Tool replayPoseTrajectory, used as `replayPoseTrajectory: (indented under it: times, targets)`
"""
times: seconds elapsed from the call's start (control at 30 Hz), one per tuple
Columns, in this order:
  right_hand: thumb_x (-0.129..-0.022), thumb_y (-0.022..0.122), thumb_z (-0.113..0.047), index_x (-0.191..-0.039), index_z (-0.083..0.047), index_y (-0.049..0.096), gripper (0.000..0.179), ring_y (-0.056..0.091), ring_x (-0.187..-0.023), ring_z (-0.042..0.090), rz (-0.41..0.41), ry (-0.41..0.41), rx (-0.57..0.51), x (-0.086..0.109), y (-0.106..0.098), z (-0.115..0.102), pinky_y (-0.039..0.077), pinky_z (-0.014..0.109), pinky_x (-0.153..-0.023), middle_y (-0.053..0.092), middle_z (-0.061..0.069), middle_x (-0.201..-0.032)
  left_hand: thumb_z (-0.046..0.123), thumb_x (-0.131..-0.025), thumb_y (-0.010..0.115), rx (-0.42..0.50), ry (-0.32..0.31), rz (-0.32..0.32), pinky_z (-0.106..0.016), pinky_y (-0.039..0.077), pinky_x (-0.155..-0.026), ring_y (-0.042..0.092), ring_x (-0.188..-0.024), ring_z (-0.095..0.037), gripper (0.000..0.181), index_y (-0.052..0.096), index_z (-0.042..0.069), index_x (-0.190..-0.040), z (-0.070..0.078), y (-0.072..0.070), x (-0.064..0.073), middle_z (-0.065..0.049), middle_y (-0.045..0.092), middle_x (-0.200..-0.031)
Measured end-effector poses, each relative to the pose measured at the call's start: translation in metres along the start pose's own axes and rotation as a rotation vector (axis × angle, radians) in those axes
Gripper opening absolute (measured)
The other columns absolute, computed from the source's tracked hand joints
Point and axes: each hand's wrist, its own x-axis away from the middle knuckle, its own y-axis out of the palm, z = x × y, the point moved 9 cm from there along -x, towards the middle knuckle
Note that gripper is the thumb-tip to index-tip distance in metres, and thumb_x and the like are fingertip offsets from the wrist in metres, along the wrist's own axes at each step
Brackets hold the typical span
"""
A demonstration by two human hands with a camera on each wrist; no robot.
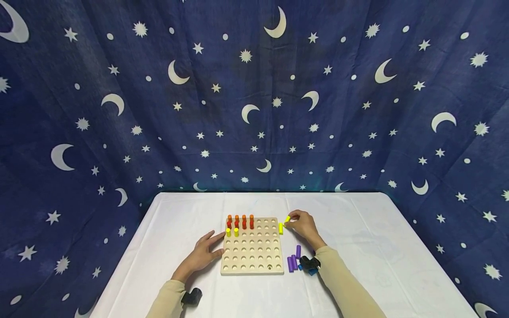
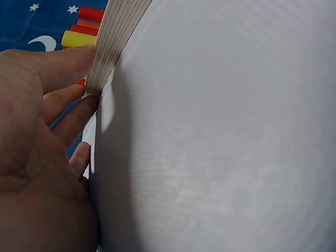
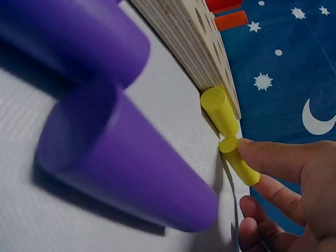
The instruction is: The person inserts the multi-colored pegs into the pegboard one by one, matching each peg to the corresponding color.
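A pale wooden peg board (image 1: 252,273) with rows of round holes lies on the table. Orange pegs (image 1: 244,217) and red pegs (image 1: 252,225) stand in its two far rows, several of each. Two yellow pegs (image 1: 228,232) stand in the third row at the left. My left hand (image 1: 203,255) rests beside the board, fingertips at its left edge. Off the far right corner, my right hand (image 1: 304,224) pinches a yellow peg (image 3: 240,161) between thumb and fingers, low over the cloth. Another yellow peg (image 3: 220,112) lies between it and the board's right side.
Three purple pegs (image 1: 298,251) lie on the white tablecloth (image 1: 191,203) right of the board. Blue pegs (image 1: 313,271) lie there too, partly hidden under the right wrist's black camera (image 1: 309,263). A dark blue curtain (image 1: 254,88) with moons and stars hangs behind.
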Motion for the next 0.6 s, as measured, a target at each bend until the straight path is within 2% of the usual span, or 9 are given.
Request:
replayPoseTrajectory:
  times: [0.07, 0.27, 0.4, 0.6]
  targets:
    - [-0.069, 0.085, -0.012, -0.097, -0.006, 0.07, 0.032, 0.063, -0.087, 0.024, 0.001, -0.011, -0.026, 0.0002, 0.0, -0.0008, 0.051, 0.036, -0.079, 0.071, 0.012, -0.094, 0.034, -0.088, 0.071, -0.008, -0.001, 0.004, -0.074, 0.022, -0.111, 0.024, -0.145, -0.05, 0.057, 0.054, 0.024, -0.142, 0.0, -0.0002, -0.0003, -0.021, 0.032, -0.157]
    - [-0.072, 0.082, -0.01, -0.099, -0.008, 0.069, 0.03, 0.061, -0.074, 0.017, -0.015, -0.02, -0.079, 0.0005, 0.0036, -0.003, 0.047, 0.027, -0.067, 0.07, 0.006, -0.083, 0.033, -0.088, 0.072, -0.004, -0.006, 0.014, -0.074, 0.022, -0.111, 0.025, -0.145, -0.05, 0.057, 0.055, 0.024, -0.141, 0.0006, -0.0003, 0.0, -0.021, 0.032, -0.157]
    - [-0.074, 0.08, -0.008, -0.097, -0.009, 0.068, 0.025, 0.058, -0.067, 0.013, 0.008, -0.015, -0.092, 0.0019, 0.0021, -0.0042, 0.044, 0.024, -0.063, 0.07, 0.003, -0.077, 0.033, -0.087, 0.072, 0.002, -0.002, 0.018, -0.073, 0.021, -0.111, 0.025, -0.145, -0.049, 0.057, 0.055, 0.024, -0.141, 0.0003, 0.0002, 0.0002, -0.022, 0.032, -0.157]
    - [-0.074, 0.08, -0.003, -0.097, -0.006, 0.067, 0.027, 0.061, -0.069, 0.01, 0.043, -0.034, -0.178, 0.0053, -0.0038, -0.0073, 0.047, 0.022, -0.063, 0.07, 0.007, -0.082, 0.034, -0.087, 0.072, -0.001, -0.007, 0.016, -0.074, 0.021, -0.111, 0.024, -0.145, -0.05, 0.058, 0.055, 0.024, -0.141, -0.0006, -0.0002, -0.0003, -0.022, 0.032, -0.157]
